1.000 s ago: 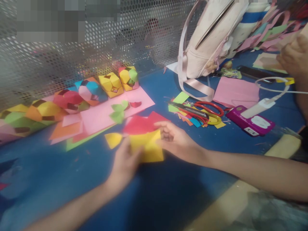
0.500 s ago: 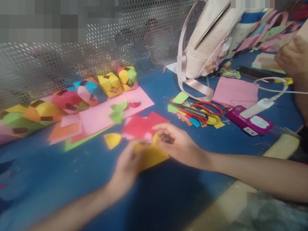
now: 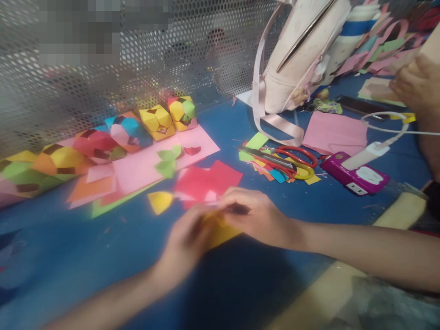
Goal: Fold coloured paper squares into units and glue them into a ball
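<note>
A yellow piece of paper [image 3: 223,233] is held between my two hands, just above the blue surface [image 3: 137,279]. My left hand [image 3: 189,238], partly blurred, is closed on its left side. On its upper right edge, the fingers of my right hand [image 3: 256,213] are pinched together. My fingers cover much of the paper, and its folds are hard to make out. Just beyond lie red paper sheets [image 3: 206,181]. A small yellow folded piece [image 3: 160,202] lies to the left, and green folded pieces [image 3: 167,162] rest on a pink sheet [image 3: 137,172].
Colourful folded paper balls [image 3: 156,121] line the perforated metal panel [image 3: 144,68]. Scissors with red handles [image 3: 302,156] lie on paper strips beside a purple power strip [image 3: 357,174]. A pale backpack [image 3: 302,59] stands behind. Another person's hand [image 3: 417,82] is at the right edge.
My right hand's fingers have curled down over the paper, and the raised yellow tip between my hands is now covered. My left hand has shifted slightly right.
</note>
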